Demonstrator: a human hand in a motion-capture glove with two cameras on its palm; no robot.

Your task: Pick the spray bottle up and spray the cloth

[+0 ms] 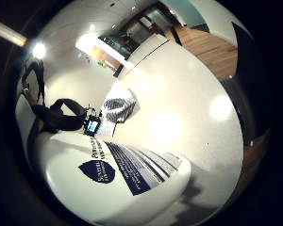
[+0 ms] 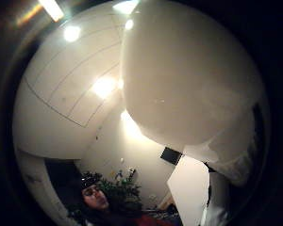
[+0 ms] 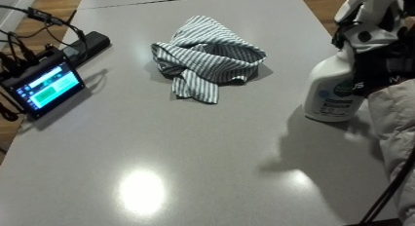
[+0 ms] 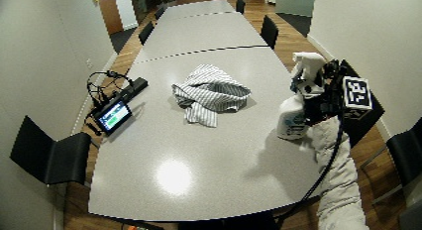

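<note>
Outside view shows the gloved right hand [image 3: 379, 65] at the neck of the white spray bottle [image 3: 334, 92], near the counter [image 3: 195, 153] edge on the person's side. The fingers look curled round the neck, below the white trigger head. I cannot tell if the bottle's base rests on the counter or is just above it. The striped cloth [image 3: 207, 65] lies in a crumpled heap near the middle of the counter, well apart from the bottle.

I think this is the picking-up step. To do it well, the hand should hold the neck, lift the bottle straight up and keep it upright. Then it should carry the bottle toward the cloth, point the nozzle at the stripes, and get one finger on the trigger.

A small screen [image 3: 45, 89] with cables sits at the far side of the counter, next to a black box [image 3: 87, 43]. The spray should stay away from them. Nothing lies between the bottle and the cloth.
</note>
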